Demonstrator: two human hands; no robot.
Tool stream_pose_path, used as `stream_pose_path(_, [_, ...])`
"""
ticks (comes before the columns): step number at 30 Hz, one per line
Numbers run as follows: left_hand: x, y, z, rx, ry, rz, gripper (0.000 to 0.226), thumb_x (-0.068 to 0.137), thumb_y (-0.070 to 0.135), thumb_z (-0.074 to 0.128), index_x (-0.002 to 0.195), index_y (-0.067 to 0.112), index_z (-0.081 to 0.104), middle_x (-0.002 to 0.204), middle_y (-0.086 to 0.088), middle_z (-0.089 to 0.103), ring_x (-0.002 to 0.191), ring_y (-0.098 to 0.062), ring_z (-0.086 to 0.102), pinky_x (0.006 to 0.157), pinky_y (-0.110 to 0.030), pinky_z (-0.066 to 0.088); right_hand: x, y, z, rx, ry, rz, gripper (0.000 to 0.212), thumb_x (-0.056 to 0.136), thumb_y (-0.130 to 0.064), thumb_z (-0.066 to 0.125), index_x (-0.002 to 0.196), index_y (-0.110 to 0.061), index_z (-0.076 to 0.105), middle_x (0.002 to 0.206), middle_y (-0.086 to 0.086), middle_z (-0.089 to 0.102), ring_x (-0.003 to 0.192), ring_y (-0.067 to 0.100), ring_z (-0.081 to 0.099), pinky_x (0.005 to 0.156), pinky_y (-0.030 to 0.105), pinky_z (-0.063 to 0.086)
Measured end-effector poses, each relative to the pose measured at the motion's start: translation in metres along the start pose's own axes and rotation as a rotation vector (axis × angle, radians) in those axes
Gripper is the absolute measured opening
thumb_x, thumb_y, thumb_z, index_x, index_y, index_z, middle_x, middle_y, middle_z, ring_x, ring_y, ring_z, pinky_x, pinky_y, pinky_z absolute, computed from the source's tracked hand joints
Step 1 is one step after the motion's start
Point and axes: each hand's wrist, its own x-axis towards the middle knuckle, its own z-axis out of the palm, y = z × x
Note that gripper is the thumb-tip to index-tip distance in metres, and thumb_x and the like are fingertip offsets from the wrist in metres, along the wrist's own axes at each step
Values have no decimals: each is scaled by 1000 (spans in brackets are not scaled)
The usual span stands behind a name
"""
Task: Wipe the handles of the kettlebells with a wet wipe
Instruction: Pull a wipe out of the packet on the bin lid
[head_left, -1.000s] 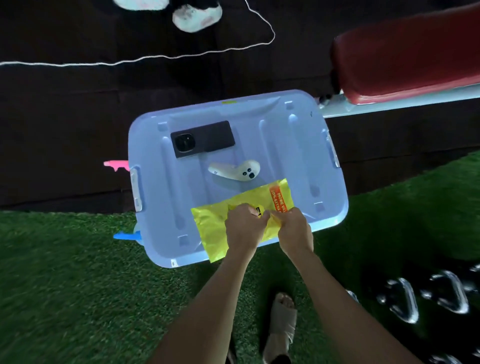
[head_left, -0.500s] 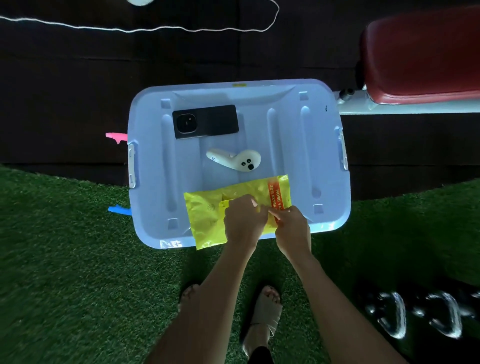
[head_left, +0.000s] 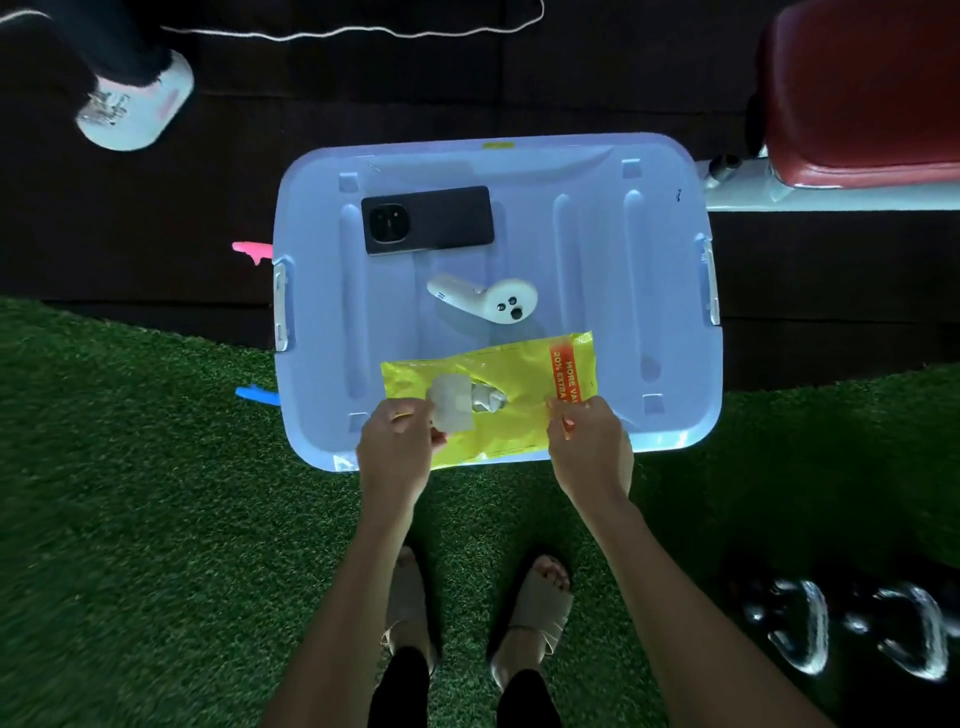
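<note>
One stretch of green turf (head_left: 156, 519) fills the near ground and meets one dark mat (head_left: 156, 208) beyond. One pale blue lid (head_left: 649, 260) lies across their seam, with one red bench (head_left: 857, 93) just past its far right corner. Two kettlebells (head_left: 821, 623) sit at the lower right, well apart from both hands. Only their shiny handles show, blurred; the bodies are lost in the dark.

Three things rest on the lid: one yellow pack (head_left: 519, 426) at the near edge, one black phone (head_left: 441, 218) at the far left, and one white controller (head_left: 488, 301) between them. One wipe (head_left: 488, 397) pokes bunched from the pack's opening.

The left hand (head_left: 397, 447) pinches the peeled-back clear flap (head_left: 449, 405), thumb and fingers closed on it. The right hand (head_left: 589, 447) grips the pack's right edge, fingers curled tight.

Two sandalled feet (head_left: 540, 608) stand on the turf below. One other shoe (head_left: 135, 109) and one white cord (head_left: 363, 32) lie on the far mat.
</note>
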Motion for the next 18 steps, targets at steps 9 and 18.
stream_pose_path(9, [7,-3,-18,-30,-15,1,6,97,23,65,97,17,66,85,-3,76,69,-14,76,82,-36,61,-3,-51,26,-28,11,-216,23,86,-44,72,97,-26,78,95,-5,66,80,22,65,74,37,54])
stream_pose_path(18, [7,-3,-19,-44,-35,5,3,96,18,65,95,16,67,78,4,75,69,-18,76,81,-36,62,1,-55,27,217,-25,-82,10,91,-27,70,85,-20,71,92,-7,65,80,9,62,76,29,49])
